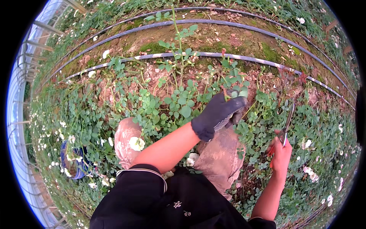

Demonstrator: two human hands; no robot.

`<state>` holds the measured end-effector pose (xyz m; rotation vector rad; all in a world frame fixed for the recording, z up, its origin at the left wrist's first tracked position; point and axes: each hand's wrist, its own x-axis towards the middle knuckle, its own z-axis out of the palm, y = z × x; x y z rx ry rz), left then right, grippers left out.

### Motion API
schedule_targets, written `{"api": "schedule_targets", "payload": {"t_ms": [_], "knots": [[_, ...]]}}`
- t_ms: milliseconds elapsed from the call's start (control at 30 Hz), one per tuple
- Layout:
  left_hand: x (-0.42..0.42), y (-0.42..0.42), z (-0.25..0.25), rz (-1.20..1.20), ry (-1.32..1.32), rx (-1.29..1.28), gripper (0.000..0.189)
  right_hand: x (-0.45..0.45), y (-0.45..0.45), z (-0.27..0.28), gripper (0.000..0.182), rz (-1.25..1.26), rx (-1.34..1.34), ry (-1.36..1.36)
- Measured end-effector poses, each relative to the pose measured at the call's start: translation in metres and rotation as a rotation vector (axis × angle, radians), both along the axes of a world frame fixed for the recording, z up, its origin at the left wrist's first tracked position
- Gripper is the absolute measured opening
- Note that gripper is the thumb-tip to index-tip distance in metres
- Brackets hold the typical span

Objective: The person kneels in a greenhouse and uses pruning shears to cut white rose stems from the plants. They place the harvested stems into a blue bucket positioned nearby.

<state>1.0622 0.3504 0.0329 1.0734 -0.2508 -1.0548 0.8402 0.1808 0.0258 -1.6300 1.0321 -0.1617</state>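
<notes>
My left hand point(221, 113), in a dark knitted glove, is closed around a leafy rose stem point(243, 93) in front of my knee. Out to the right, my bare right hand point(279, 151) grips pruning shears point(289, 121) with orange-red handles; their long metal blades point up toward reddish rose shoots point(291, 77). Whether the blades are parted cannot be told. Between my knees and the nearest pipe grow low green rose leaves point(186, 111), with one tall upright stem point(180, 43) rising from them. A white rose bloom point(137, 143) lies beside my left forearm.
Striped drip pipe point(243, 58) and a grey pipe point(208, 21) curve across the mossy soil bed point(234, 37). At the left, a blue bucket point(63, 160) stands among white-flowered bushes. Wooden posts point(50, 27) and plastic greenhouse sheeting point(17, 94) line the left edge.
</notes>
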Motion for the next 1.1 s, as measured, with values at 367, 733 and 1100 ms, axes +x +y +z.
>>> {"api": "schedule_targets", "payload": {"t_ms": [367,733,1100], "knots": [[0.223,0.091,0.05,0.24,-0.899,0.542,0.037,0.2,0.162,-0.019,0.048,0.352,1.282,-0.283],[0.258,0.047,0.034,0.03,-1.329,0.845,0.056,0.274,0.174,-0.044,0.049,0.216,1.379,-0.365],[0.272,0.068,0.034,0.113,-1.23,0.615,0.05,0.226,0.204,-0.07,0.051,0.205,1.588,-0.673]]}}
